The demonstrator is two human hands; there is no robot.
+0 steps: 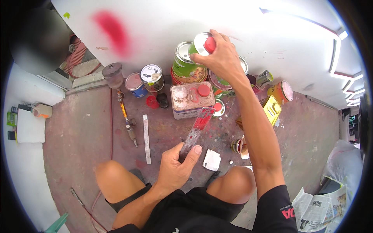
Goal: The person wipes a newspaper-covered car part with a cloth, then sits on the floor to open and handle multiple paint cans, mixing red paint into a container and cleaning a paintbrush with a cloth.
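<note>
Left hand (pixel 175 166) closed round stick (pixel 195 132), near side of tin (pixel 187 104); right hand (pixel 224 57) grips can (pixel 199 43), beyond tin; stick likely light, stiff, slippery at red end, hold plain end; can probably heavier, smooth, hold sides.

This is looking like a paint workshop. Paint cans (pixel 184 64) are standing on a spotty floor (pixel 79 130) near a red hose (pixel 112 130). Red paint (pixel 112 33) is marking the white wall (pixel 155 19).

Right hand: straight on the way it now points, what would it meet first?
With the green can it holds leading, the right hand would probably meet the white wall first, though the depth of the gap is unclear.
</note>
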